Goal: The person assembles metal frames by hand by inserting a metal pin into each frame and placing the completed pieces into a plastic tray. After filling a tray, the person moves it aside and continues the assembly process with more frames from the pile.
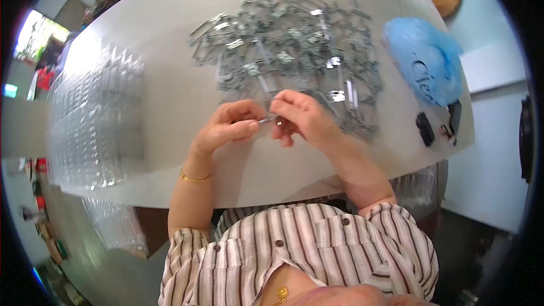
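Observation:
My left hand (235, 124) pinches one end of a small metal part (267, 119) between thumb and fingers, just in front of the pile. At the part's other end is my right hand (299, 116), its thumb and fingers closed on it; a ring shows there. Just beyond both hands a wide heap of grey metal pieces (294, 39) is spread over the pale table (170, 119). Many of these pieces look like long narrow frames. The exact shape of the held part is too small to tell.
Stacked clear plastic trays (96, 119) stand at the table's left. On the right lie a blue plastic bag (425, 59) and a black object (425, 129) near the edge. More clear plastic (116, 221) is below the table's left front edge.

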